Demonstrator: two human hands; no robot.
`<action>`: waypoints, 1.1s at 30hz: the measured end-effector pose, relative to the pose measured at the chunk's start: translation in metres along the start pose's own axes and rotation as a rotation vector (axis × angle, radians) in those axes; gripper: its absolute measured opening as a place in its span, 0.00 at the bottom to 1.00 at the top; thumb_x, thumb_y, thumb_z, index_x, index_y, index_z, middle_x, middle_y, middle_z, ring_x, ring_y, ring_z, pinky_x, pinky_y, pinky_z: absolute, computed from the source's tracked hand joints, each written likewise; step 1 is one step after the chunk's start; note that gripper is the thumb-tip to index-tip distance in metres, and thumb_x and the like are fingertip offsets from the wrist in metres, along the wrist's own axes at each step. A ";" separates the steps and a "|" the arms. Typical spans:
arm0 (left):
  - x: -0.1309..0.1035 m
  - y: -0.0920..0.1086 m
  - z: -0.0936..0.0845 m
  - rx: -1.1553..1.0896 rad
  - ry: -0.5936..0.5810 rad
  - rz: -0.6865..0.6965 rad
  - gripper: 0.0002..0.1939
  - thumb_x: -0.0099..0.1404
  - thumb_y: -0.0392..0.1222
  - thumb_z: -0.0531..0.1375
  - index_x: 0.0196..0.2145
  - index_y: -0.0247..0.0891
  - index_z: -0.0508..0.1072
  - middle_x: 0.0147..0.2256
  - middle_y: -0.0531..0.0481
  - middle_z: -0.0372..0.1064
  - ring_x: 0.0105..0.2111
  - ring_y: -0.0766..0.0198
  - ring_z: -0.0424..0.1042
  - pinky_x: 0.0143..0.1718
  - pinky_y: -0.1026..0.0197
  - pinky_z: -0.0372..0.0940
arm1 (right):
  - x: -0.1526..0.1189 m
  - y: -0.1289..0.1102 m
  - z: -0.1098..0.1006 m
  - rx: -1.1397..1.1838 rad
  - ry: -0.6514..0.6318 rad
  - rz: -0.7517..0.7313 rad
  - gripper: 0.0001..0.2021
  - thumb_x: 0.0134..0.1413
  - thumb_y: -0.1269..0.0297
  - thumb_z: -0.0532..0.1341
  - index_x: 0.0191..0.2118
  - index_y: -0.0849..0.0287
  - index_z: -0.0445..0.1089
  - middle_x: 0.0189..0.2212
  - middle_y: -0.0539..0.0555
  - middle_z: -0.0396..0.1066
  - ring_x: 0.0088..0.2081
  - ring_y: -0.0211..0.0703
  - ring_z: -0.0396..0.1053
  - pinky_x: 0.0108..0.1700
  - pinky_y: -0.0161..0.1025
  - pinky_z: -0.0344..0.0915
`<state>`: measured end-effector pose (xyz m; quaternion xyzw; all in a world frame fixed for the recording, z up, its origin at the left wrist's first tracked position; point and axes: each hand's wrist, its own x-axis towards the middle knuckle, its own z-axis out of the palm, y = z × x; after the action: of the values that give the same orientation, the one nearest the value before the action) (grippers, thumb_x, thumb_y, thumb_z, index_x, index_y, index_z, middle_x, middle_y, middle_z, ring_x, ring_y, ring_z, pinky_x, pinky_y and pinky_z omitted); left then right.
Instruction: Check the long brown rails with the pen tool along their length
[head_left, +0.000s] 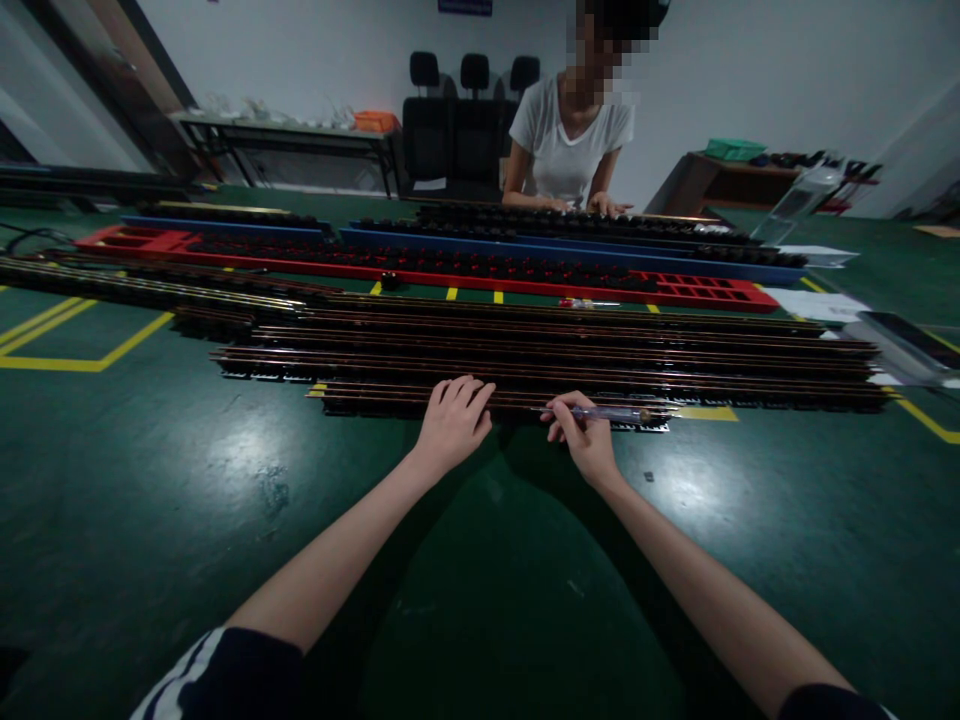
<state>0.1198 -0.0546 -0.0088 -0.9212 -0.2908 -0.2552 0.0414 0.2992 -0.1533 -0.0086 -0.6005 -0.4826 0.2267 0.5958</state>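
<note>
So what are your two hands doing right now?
Left hand: resting on the dark strips, fingers slightly spread.
Right hand: closed on a clear-handled tool.

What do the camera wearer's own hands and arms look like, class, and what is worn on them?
The left hand and right hand are ungloved, the forearms uncovered. The left sleeve is dark with white stripes; the right sleeve is dark.

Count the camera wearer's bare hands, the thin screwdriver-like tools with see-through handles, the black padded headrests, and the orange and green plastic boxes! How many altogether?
Camera wearer's bare hands: 2
Thin screwdriver-like tools: 2
Black padded headrests: 3
Orange plastic box: 1
Green plastic box: 1
Total: 9
</note>
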 end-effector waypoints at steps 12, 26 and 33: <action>0.000 0.000 0.000 -0.002 0.000 0.001 0.18 0.65 0.38 0.51 0.51 0.35 0.69 0.48 0.43 0.70 0.51 0.52 0.65 0.52 0.49 0.58 | 0.000 -0.001 0.000 -0.005 0.005 0.002 0.13 0.55 0.53 0.57 0.31 0.58 0.66 0.24 0.51 0.71 0.17 0.33 0.64 0.20 0.32 0.60; 0.000 0.000 0.000 0.004 -0.010 -0.004 0.17 0.66 0.42 0.51 0.51 0.36 0.69 0.48 0.42 0.70 0.51 0.53 0.65 0.51 0.49 0.58 | 0.000 -0.002 0.000 -0.006 0.006 0.011 0.14 0.54 0.52 0.57 0.31 0.59 0.66 0.24 0.51 0.71 0.17 0.33 0.64 0.20 0.32 0.60; 0.001 0.000 -0.001 0.010 -0.014 -0.003 0.17 0.67 0.43 0.51 0.50 0.36 0.68 0.48 0.42 0.70 0.51 0.52 0.65 0.51 0.49 0.58 | 0.000 -0.004 0.000 -0.011 0.002 0.017 0.15 0.54 0.50 0.57 0.31 0.58 0.66 0.24 0.51 0.71 0.17 0.33 0.64 0.20 0.32 0.60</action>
<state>0.1202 -0.0542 -0.0074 -0.9223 -0.2938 -0.2472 0.0435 0.2982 -0.1538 -0.0053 -0.6080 -0.4782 0.2286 0.5911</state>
